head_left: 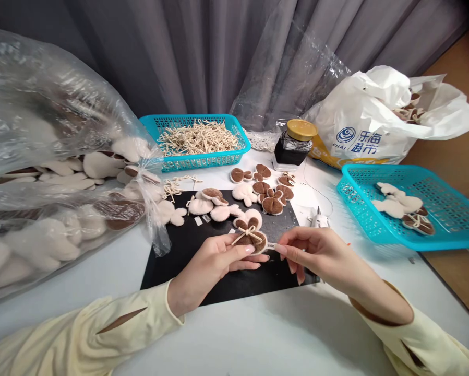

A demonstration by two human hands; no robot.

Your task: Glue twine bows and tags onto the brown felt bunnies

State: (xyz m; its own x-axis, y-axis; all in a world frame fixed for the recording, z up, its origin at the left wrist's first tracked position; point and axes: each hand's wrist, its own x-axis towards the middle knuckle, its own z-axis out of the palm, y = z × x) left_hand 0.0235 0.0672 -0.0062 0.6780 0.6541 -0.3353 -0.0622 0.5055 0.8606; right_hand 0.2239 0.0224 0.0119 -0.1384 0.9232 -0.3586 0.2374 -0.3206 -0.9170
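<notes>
My left hand (213, 261) is closed on a small plush piece (250, 234), brown and cream with a cream string bow on its front, held just above a black mat (171, 261). My right hand (316, 253) sits right of it, thumb and forefinger pinched together near the piece's edge; what they pinch is too small to make out. Several more plush pieces (257, 193) lie on the mat's far side.
A teal basket of cream string bows (199, 138) stands at the back. Another teal basket (433, 209) with a few plush pieces is at the right. A big clear bag of plush pieces (42, 172) fills the left. A gold-lidded jar (297, 143) and a white shopping bag (375, 125) stand behind.
</notes>
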